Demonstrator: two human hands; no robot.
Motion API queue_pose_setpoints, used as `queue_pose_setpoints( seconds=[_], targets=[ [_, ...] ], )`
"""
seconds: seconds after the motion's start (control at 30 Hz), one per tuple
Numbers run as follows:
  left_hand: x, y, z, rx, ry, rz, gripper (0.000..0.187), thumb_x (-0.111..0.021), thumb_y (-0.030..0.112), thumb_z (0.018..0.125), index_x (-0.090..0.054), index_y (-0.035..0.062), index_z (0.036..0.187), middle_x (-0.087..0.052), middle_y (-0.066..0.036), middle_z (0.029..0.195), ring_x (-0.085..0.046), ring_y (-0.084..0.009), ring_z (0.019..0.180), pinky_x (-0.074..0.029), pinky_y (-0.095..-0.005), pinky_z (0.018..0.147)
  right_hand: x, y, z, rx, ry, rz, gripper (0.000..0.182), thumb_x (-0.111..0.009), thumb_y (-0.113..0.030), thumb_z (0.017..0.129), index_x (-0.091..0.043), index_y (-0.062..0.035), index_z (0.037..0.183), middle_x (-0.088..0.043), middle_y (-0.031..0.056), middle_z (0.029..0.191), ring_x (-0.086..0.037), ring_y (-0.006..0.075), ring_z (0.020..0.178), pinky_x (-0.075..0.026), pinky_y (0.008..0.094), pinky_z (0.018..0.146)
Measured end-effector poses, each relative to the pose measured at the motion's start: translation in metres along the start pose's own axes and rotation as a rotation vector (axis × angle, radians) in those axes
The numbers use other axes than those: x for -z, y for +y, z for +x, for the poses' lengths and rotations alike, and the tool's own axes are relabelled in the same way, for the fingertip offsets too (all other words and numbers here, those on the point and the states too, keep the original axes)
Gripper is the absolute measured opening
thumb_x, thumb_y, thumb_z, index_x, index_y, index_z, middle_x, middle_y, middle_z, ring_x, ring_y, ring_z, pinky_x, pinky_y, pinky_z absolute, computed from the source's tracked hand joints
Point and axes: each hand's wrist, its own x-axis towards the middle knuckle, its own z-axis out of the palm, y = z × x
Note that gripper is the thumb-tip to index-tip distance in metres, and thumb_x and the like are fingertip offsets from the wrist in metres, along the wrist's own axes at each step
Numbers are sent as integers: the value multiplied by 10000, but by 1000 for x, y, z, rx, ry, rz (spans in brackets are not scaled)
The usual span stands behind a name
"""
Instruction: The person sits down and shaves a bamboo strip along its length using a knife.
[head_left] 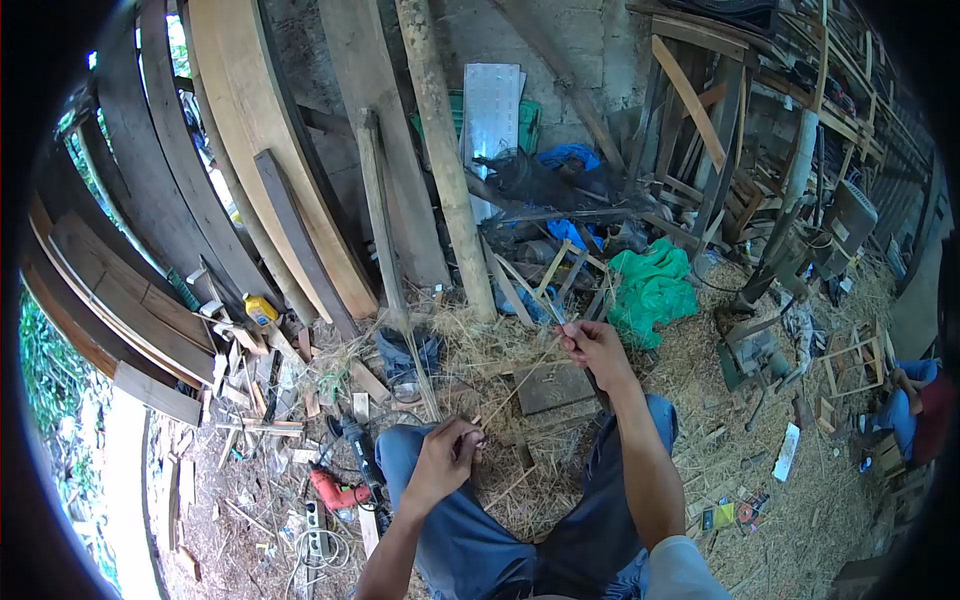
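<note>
Near the centre, my right hand (pixel 597 352) is raised with its fingers pinched together at the lower end of some thin strips (pixel 553 312). Lower and to the left, my left hand (pixel 449 452) is closed above my left knee, with a small light-coloured piece showing at its fingertips; what it holds is too small to name. A thin light strip (pixel 515 387) runs slantwise between the two hands. Beneath the right hand lies a dark wooden board (pixel 553 388) on straw-like shavings.
A red power drill (pixel 338 492) and a power strip (pixel 317 530) lie at the left. Green sheeting (pixel 652 292) is heaped ahead. Planks (pixel 262 150) lean at the back left. Another person (pixel 915 405) sits at the far right.
</note>
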Motion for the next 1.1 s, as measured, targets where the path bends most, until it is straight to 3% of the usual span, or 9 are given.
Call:
queue_pose_setpoints(
  seconds=[0.2, 0.43, 0.5, 0.67, 0.77, 0.83, 0.9, 1.0, 1.1],
  targets=[
    [-23, -16, 15, -118, 62, -30, 54, -586, 18, 861, -606, -12, 900, -583, -130, 772, -586, -194, 634, -449, -301, 578, -23, 11, -9, 29, -55, -80, 170, -558, -134, 927, -631, 19, 946, -548, -6, 674, -419, 40, 511, -331, 197, 452],
    [-29, -5, 28, -236, 174, 189, 55, -587, 14, 845, -567, -5, 892, -552, -143, 830, -586, -334, 684, -468, -391, 584, -60, 22, -36, -26, -297, -198, 155, -561, -139, 920, -650, -12, 924, -540, -18, 658, -441, 39, 531, -336, 197, 464],
    [-26, -5, 22, -269, 177, 235, 62, -582, 16, 847, -555, 0, 900, -542, -147, 846, -581, -365, 704, -473, -421, 583, -54, 13, -31, -61, -46, -234, 170, -554, -154, 925, -657, -20, 921, -532, -24, 651, -434, 36, 519, -326, 194, 457],
    [-26, 3, 16, -248, 126, 267, 66, -558, 8, 853, -543, 6, 917, -528, -160, 879, -576, -396, 725, -474, -455, 554, -30, 10, -16, 50, -38, -100, 152, -553, -116, 912, -662, -20, 955, -555, -18, 654, -435, 39, 497, -324, 187, 441],
    [-29, -1, 18, -229, 147, 253, 65, -553, 1, 854, -543, 0, 919, -528, -163, 885, -573, -400, 730, -474, -452, 566, -50, 21, -30, -88, -219, -192, 164, -562, -142, 915, -663, -16, 946, -545, -21, 641, -426, 37, 490, -326, 190, 440],
    [-25, -1, 17, -231, 130, 235, 65, -550, -5, 853, -543, -4, 918, -528, -166, 884, -573, -400, 734, -474, -451, 576, -36, 27, -14, -23, 45, -319, 174, -560, -189, 923, -670, -55, 935, -527, -44, 630, -418, 27, 486, -320, 195, 437],
    [-22, 1, 13, -239, 116, 214, 66, -547, -12, 852, -543, -9, 918, -529, -168, 882, -573, -399, 739, -474, -449, 586, -17, 18, -2, -17, -23, -138, 156, -552, -151, 907, -678, -62, 923, -543, -37, 625, -446, 34, 509, -348, 198, 456],
    [-28, 4, 14, -237, 134, 174, 71, -544, -25, 849, -542, -16, 918, -533, -172, 885, -573, -400, 748, -470, -444, 601, -56, -10, -37, -42, 3, -478, 169, -527, -110, 896, -689, -61, 890, -575, -24, 653, -473, 49, 516, -386, 228, 465],
    [-28, -6, 14, -200, 147, 184, 68, -549, -31, 844, -547, -20, 911, -536, -174, 882, -572, -401, 744, -469, -440, 614, -50, 5, -32, 45, 99, -507, 169, -540, -134, 906, -685, -52, 878, -576, -30, 655, -477, 52, 514, -374, 225, 457]
  ],
)
